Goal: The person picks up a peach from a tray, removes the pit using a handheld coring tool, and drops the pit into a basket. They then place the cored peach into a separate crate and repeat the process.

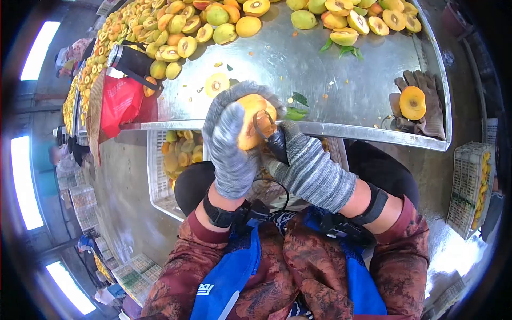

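My left hand (230, 144), in a grey knit glove, is wrapped round a halved peach (249, 133) above the front edge of the metal table (224, 104). My right hand (314, 168), gloved the same way, grips the black handle of a pitting tool (276, 145). The tool's curved metal loop is at the cut face of the peach, by the pit area. Just beyond my left hand, another peach half (217, 84) lies cut side up on the table.
Peach halves (184, 24) are heaped at the back left, more (368, 18) at the back right. A black flask (130, 60) and red bag (120, 101) sit left. Brown gloves (429, 106) lie right under a peach half (412, 103). A crate (160, 176) stands below.
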{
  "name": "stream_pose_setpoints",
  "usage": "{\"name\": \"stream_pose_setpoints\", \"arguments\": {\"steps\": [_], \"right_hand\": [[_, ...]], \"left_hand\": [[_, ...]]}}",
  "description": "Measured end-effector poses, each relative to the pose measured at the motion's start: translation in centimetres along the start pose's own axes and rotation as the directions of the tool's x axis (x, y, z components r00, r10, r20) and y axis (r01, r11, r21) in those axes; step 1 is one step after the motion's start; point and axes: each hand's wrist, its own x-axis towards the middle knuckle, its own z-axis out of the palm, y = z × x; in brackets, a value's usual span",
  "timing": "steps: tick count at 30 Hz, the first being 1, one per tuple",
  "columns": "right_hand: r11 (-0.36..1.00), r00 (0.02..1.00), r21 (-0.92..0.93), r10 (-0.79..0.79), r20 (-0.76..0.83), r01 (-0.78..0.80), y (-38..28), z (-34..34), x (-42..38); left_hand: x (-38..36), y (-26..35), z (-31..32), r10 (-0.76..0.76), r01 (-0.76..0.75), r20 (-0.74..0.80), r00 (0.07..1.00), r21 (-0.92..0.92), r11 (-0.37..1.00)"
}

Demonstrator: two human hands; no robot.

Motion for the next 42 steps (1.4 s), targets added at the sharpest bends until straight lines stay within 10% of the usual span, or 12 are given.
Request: {"name": "stream_pose_setpoints", "arguments": {"steps": [2, 6, 12, 31, 36, 38, 42], "right_hand": [[0.999, 0.999, 0.037, 0.037, 0.019, -0.037, -0.2, 0.1, -0.1], [0.997, 0.990, 0.024, 0.071, 0.121, -0.074, -0.8, -0.4, -0.1], [0.995, 0.995, 0.080, 0.060, 0.082, -0.067, 0.0, 0.3, -0.7], [0.990, 0.985, 0.085, 0.103, 0.140, -0.115, -0.3, 0.7, -0.9], [0.858, 0.989, 0.498, 0.075, 0.124, -0.127, 0.2, 1.5, -0.9], [0.867, 0.980, 0.466, 0.106, 0.166, -0.173, 0.2, 1.3, -0.7], [0.822, 0.954, 0.499, 0.166, 0.251, -0.274, -0.6, 0.4, -0.7]], "left_hand": [[-0.2, -0.6, 0.4, 0.054, -0.054, -0.002, 0.999, 0.020, 0.998], [-0.3, -0.2, 0.5, -0.280, 0.254, 0.083, 0.956, -0.710, 0.657], [0.3, -0.1, -0.6, -0.355, 0.432, 0.317, 0.880, -0.844, 0.317], [3.1, -1.3, -1.7, -0.099, 0.543, 0.603, 0.792, -0.620, 0.566], [2.9, -2.1, -1.4, -0.076, 0.508, 0.608, 0.790, -0.580, 0.637], [1.9, -4.2, 0.0, 0.334, -0.147, 0.233, 0.913, -0.576, 0.804], [1.7, -2.6, -0.6, 0.038, 0.299, 0.401, 0.915, -0.740, 0.602]]}}
